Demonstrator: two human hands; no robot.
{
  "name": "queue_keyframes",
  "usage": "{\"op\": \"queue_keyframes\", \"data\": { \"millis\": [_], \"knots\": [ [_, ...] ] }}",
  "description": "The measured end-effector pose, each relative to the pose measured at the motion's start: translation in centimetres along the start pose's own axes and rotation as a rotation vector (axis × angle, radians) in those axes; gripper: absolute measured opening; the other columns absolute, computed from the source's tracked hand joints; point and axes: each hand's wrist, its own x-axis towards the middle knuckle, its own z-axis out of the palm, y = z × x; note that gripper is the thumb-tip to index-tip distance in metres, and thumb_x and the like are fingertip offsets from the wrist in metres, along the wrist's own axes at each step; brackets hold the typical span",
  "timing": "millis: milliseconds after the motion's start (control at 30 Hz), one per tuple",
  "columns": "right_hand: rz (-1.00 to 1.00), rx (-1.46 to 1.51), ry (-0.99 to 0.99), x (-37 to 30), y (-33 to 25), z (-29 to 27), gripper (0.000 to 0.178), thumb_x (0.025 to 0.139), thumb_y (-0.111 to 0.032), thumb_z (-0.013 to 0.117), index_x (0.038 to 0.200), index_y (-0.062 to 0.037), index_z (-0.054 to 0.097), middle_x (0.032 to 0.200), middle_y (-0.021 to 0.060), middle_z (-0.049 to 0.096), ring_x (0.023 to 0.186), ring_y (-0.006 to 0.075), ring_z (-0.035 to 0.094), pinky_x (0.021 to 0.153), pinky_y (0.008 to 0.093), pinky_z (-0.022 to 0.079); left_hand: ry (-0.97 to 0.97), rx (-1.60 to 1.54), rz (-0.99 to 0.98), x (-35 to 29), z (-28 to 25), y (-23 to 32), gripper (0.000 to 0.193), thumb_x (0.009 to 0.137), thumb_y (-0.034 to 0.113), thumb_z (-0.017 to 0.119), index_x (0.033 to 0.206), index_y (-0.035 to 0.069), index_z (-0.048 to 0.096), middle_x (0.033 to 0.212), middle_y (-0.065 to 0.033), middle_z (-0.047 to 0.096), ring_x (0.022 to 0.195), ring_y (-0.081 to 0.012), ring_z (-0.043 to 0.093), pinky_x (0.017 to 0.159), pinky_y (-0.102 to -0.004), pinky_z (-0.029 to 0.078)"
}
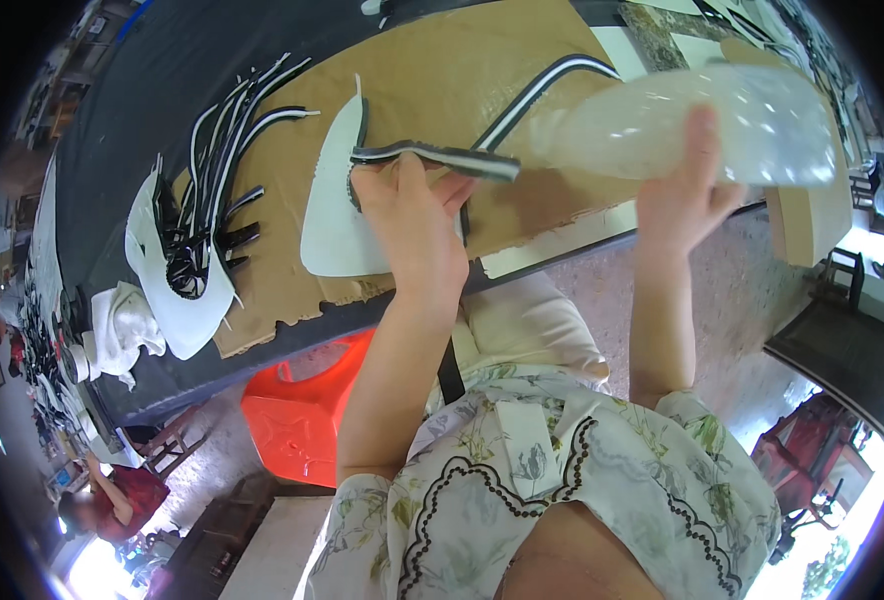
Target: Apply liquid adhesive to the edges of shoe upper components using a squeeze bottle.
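My left hand point(412, 220) pinches a black-and-white strap point(442, 158), held almost level above the brown cardboard. Behind that wrist lies a white sole-shaped piece point(334, 235) with a dark strip along its edge; the hand hides part of it. A second striped strap point(537, 95) curves away to the upper right. My right hand point(684, 205) is closed around a translucent plastic bottle point(617, 125) tipped on its side, its narrow end toward the strap. Motion blurs the bottle, so its tip is unclear.
Brown cardboard point(442, 60) covers part of the dark table point(112, 215). At left are white sole-shaped pieces point(187, 325) with several striped straps point(227, 160) and a white cloth point(127, 325). An orange-red plastic object point(297, 425) stands below the table edge. Another person point(117, 500) is at lower left.
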Motion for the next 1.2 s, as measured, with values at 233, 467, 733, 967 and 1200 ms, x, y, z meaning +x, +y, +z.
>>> {"op": "queue_keyframes", "data": {
  "millis": [233,467,733,967,1200],
  "knots": [
    [0.056,0.415,0.08,-1.4,-1.8,1.0,0.032,0.081,-0.014,0.067,0.106,0.0032,0.056,0.099,0.0074,0.06,0.086,0.0149,0.057,0.069,0.0319,0.05,-0.019,0.001,0.015,0.2,0.4,-0.1,0.015,0.091,0.006,0.044,0.103,0.003,0.035,0.095,-0.0153,0.053,0.08,-0.0289,0.062,0.072,-0.0417,0.053],
    [0.04,0.23,0.095,1.0,-1.0,-0.2,0.032,0.077,-0.014,0.071,0.101,0.0019,0.057,0.102,0.0088,0.059,0.086,0.014,0.057,0.072,0.032,0.051,-0.008,-0.01,0.032,0.8,0.4,0.1,0.014,0.091,0.007,0.045,0.101,0.003,0.036,0.099,-0.0163,0.052,0.086,-0.0298,0.061,0.073,-0.0426,0.053],
    [0.097,0.197,0.128,2.6,-0.9,-2.7,0.046,0.087,-0.032,0.059,0.116,0.0019,0.048,0.11,0.012,0.056,0.1,0.0229,0.057,0.083,0.0386,0.05,-0.15,0.11,-0.171,-1.3,-3.7,0.4,0.034,0.092,0.021,0.05,0.116,-0.002,0.044,0.115,-0.018,0.051,0.103,-0.0277,0.056,0.081,-0.0392,0.052],
    [0.143,0.273,0.072,3.0,0.1,-3.3,0.04,0.086,-0.03,0.06,0.111,0.0012,0.052,0.103,0.0104,0.059,0.093,0.0208,0.06,0.079,0.0367,0.052,0.365,1.73,0.723,-2.4,-19.4,3.3,0.049,0.089,0.018,0.05,0.132,-0.001,0.036,0.127,-0.0213,0.047,0.117,-0.035,0.046,0.095,-0.0472,0.035],
    [0.149,-0.002,0.161,1.2,1.5,1.0,0.021,0.081,-0.012,0.067,0.096,0.0008,0.061,0.091,0.0078,0.063,0.081,0.015,0.062,0.071,0.0343,0.054,0.16,1.928,0.772,-7.0,-18.7,0.3,0.063,0.086,0.028,0.054,0.135,-0.004,0.03,0.135,-0.021,0.039,0.126,-0.0372,0.036,0.101,-0.0516,0.024]
  ]
}}
